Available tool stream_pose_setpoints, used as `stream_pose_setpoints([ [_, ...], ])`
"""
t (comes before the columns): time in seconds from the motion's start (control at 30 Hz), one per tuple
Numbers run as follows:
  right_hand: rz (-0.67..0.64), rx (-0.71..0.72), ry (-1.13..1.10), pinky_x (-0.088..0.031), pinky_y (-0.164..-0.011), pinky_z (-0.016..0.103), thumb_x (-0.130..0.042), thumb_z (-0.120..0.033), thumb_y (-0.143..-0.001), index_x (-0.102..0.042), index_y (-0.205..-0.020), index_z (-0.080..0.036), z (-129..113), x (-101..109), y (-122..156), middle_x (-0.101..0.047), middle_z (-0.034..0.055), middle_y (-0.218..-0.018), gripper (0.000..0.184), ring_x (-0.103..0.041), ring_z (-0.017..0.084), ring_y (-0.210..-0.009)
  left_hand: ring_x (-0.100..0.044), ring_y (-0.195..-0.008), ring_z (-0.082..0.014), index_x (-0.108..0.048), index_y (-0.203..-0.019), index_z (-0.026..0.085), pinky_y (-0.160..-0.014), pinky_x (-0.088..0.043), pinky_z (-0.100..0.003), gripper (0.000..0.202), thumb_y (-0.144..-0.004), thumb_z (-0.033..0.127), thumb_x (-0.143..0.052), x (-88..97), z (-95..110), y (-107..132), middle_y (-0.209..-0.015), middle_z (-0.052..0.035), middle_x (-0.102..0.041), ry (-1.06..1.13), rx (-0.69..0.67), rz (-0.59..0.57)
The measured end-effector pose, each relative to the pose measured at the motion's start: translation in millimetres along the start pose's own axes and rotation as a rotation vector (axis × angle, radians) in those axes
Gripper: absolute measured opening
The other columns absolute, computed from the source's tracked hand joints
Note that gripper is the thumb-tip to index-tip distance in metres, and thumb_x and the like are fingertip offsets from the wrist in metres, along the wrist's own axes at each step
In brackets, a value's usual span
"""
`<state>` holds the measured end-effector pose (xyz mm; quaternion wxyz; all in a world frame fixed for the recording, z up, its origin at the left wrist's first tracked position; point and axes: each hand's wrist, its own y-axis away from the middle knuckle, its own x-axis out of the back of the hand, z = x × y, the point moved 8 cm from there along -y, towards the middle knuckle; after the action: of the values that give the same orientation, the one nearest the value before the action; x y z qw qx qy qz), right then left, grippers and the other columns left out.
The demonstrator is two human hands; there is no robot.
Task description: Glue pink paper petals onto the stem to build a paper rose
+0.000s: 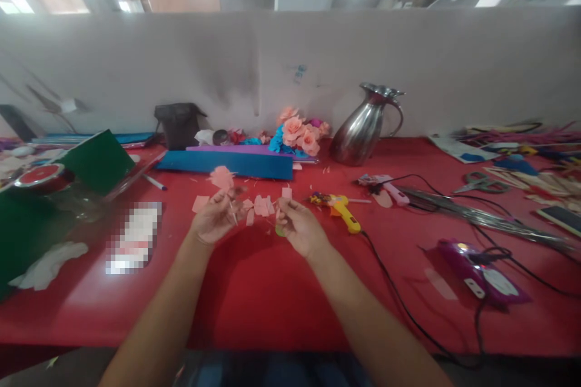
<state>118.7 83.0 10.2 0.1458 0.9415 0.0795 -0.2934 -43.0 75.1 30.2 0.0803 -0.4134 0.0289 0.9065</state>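
Note:
My left hand [216, 217] is curled over the red table [254, 290], its fingers pinched on a small pink paper flower piece [222, 178] on a thin stem. My right hand [299, 227] is closed beside it, fingertips pressed on a small pink paper petal [286, 193]. Several loose pink petals [261, 205] lie on the table between and just beyond both hands. A green scrap shows under my right hand.
A yellow glue gun [342, 211] with its black cord lies right of my hands. Behind stand a steel jug [363, 127], paper roses [297, 130], blue and purple sheets [227, 163] and a dark bag [178, 124]. Green sheets [97, 160] sit left; a purple power strip [481, 266], wires and scissors [481, 181] right.

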Motion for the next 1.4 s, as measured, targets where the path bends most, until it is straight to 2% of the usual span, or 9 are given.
stream_pose_setpoints([
  [0.23,0.119,0.193,0.077,-0.038,-0.049,0.021,-0.086,-0.038,-0.052,-0.065,-0.068,-0.019,-25.6,13.4,-0.9,-0.054,-0.005,-0.059,0.033,-0.048,0.008,-0.054,-0.057,-0.061,-0.0066,-0.062,-0.079,0.017,-0.072,-0.052,-0.024,0.011,-0.084,0.009,-0.057,43.7,33.4,-3.1,-0.076,0.0009,-0.064,0.089,-0.151,0.3],
  [0.5,0.096,0.252,0.299,-0.035,-0.049,0.023,-0.078,-0.04,-0.063,-0.064,-0.069,-0.018,-27.3,4.4,3.4,-0.058,-0.0039,-0.055,0.027,-0.048,0.008,-0.049,-0.047,-0.051,-0.0037,-0.063,-0.075,0.015,-0.053,-0.043,-0.016,0.006,-0.077,0.011,-0.067,13.2,6.1,-4.5,-0.07,0.0004,-0.061,-0.063,-0.011,0.082],
  [0.73,-0.406,0.026,0.915,-0.035,-0.049,0.025,-0.072,-0.036,-0.069,-0.068,-0.057,-0.02,10.4,-30.9,18.9,-0.058,-0.0027,-0.048,0.021,-0.049,0.012,-0.046,-0.058,-0.064,-0.0119,-0.068,-0.067,0.016,-0.062,-0.045,-0.023,0.016,-0.063,0.024,-0.081,-7.4,-24.7,-9.1,-0.066,-0.0011,-0.064,-0.399,-0.132,0.067],
  [0.8,-0.256,0.185,0.997,-0.034,-0.05,0.025,-0.073,-0.035,-0.067,-0.067,-0.056,-0.02,-1.8,-26.3,14.2,-0.058,-0.0023,-0.052,0.02,-0.048,0.012,-0.049,-0.058,-0.065,-0.013,-0.07,-0.068,0.016,-0.061,-0.045,-0.023,0.014,-0.063,0.025,-0.081,-8.7,-27.0,-9.9,-0.066,-0.0016,-0.065,-0.44,-0.154,0.048],
  [0.87,-0.046,0.372,0.917,-0.035,-0.052,0.025,-0.074,-0.033,-0.065,-0.066,-0.063,-0.021,-19.7,-18.2,11.7,-0.061,-0.0017,-0.06,0.014,-0.048,0.013,-0.053,-0.06,-0.068,-0.0143,-0.072,-0.069,0.016,-0.062,-0.045,-0.023,0.014,-0.064,0.025,-0.08,-9.0,-27.9,-10.3,-0.07,-0.0031,-0.067,-0.453,-0.165,0.027],
  [0.93,0.042,0.456,0.779,-0.038,-0.055,0.026,-0.073,-0.031,-0.065,-0.067,-0.074,-0.021,-25.9,-13.0,10.8,-0.065,-0.0004,-0.071,0.014,-0.05,0.013,-0.057,-0.061,-0.071,-0.0151,-0.072,-0.069,0.016,-0.065,-0.046,-0.024,0.014,-0.063,0.025,-0.081,-8.7,-27.8,-10.3,-0.076,-0.0044,-0.069,-0.457,-0.179,0.025],
  [1.1,0.015,0.485,0.618,-0.045,-0.063,0.028,-0.072,-0.031,-0.067,-0.068,-0.085,-0.022,-17.1,-15.1,10.7,-0.068,0.0028,-0.083,0.021,-0.058,0.018,-0.071,-0.059,-0.064,-0.0138,-0.074,-0.075,0.017,-0.064,-0.046,-0.026,0.013,-0.067,0.027,-0.078,-9.6,-31.7,-9.3,-0.075,-0.0037,-0.07,-0.498,-0.158,0.058],
  [1.23,0.104,0.428,0.528,-0.039,-0.053,0.027,-0.072,-0.033,-0.067,-0.068,-0.072,-0.021,-14.6,-8.4,12.1,-0.061,-0.0011,-0.064,0.014,-0.052,0.015,-0.06,-0.06,-0.069,-0.0151,-0.072,-0.073,0.017,-0.07,-0.046,-0.027,0.012,-0.07,0.028,-0.073,-12.9,-28.9,-7.4,-0.071,-0.0032,-0.068,-0.636,-0.188,0.07],
  [1.4,0.15,0.362,0.371,-0.029,-0.046,0.025,-0.074,-0.04,-0.067,-0.06,-0.061,-0.019,-26.7,-1.6,11.7,-0.048,-0.005,-0.048,0.026,-0.037,0.009,-0.046,-0.048,-0.052,-0.0125,-0.064,-0.061,0.017,-0.053,-0.035,-0.024,0.018,-0.076,0.028,-0.062,-11.1,-19.4,-8.3,-0.054,0.0011,-0.055,-0.962,-0.179,0.079],
])
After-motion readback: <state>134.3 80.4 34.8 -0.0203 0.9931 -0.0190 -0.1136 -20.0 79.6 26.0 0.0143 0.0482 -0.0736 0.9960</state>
